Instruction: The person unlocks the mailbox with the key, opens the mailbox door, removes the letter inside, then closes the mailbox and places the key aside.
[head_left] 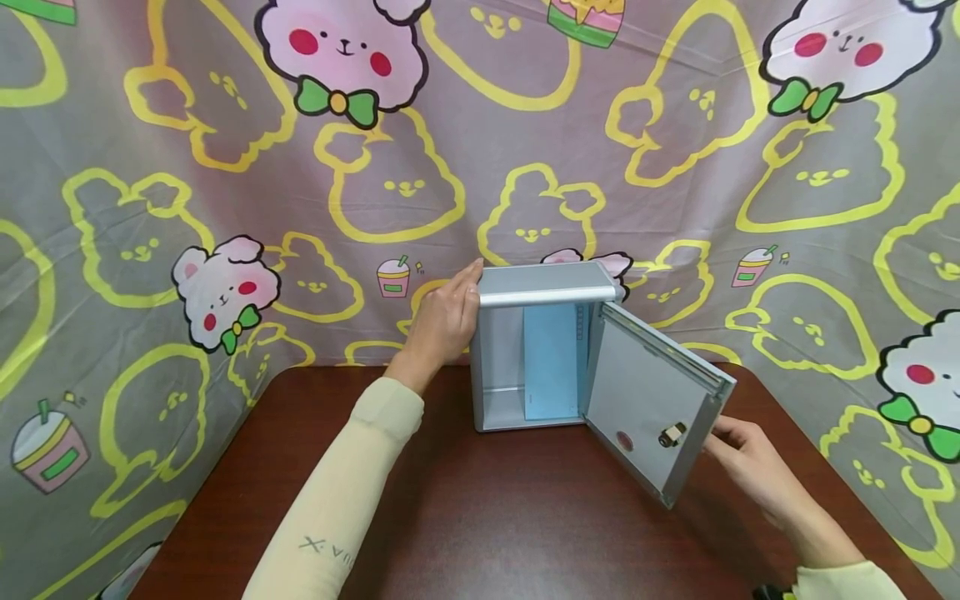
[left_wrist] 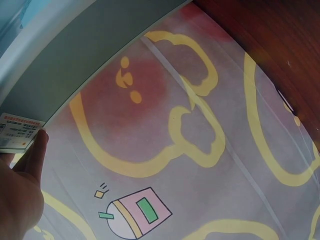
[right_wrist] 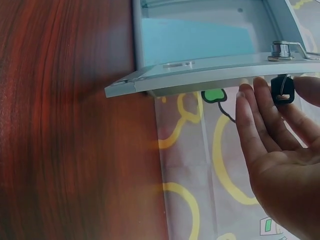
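Observation:
A grey metal mailbox [head_left: 551,283] stands upright on the table with its hinged door [head_left: 645,392] swung out to the right. Inside, a light blue envelope [head_left: 551,362] stands on end, with small red squares along its edge. My left hand [head_left: 444,321] rests against the box's upper left side, fingers mostly straight and near a printed label [left_wrist: 20,132]. On the outer face of the door, my right hand [right_wrist: 280,135] pinches a black-headed key [right_wrist: 283,89] between thumb and index finger. Its other fingertips touch the door. The key is hidden in the head view.
The dark red-brown table [head_left: 510,508] lies under the box. A patterned cloth [head_left: 525,192] hangs close behind and along both sides. The door's inner face carries a lock cam [head_left: 672,434].

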